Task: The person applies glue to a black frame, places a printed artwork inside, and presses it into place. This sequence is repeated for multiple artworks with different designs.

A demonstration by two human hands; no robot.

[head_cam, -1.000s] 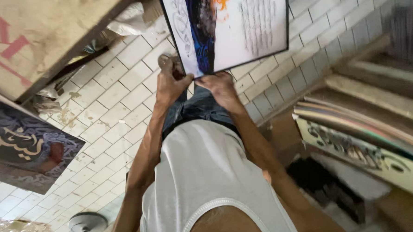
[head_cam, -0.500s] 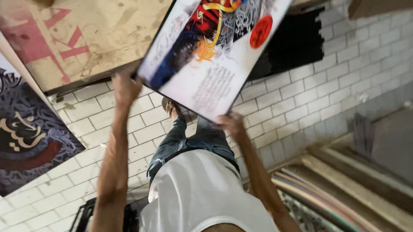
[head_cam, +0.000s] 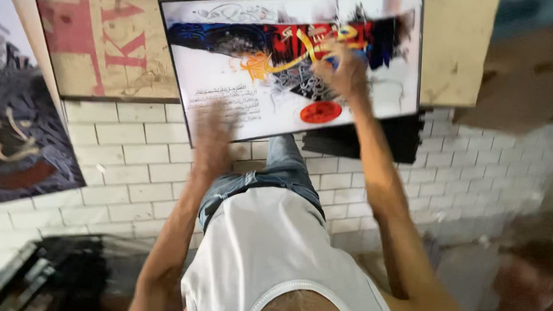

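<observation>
Black-framed rectangular art print w/ red, blue, orange calligraphy on white [head_cam: 274,56] is held up flat in front of the person, above a white tiled floor [head_cam: 133,162]. Left hand [head_cam: 212,131] is at its lower left edge, blurred; can't tell its grip. Right hand [head_cam: 342,68] lies over the print's face near the middle-right, fingers curled against it. A plywood board w/ red paint marks [head_cam: 101,48] sits behind. Vs 0.5 s ago: print is turned less tilted, nearly level, and right hand is now higher on its face.
</observation>
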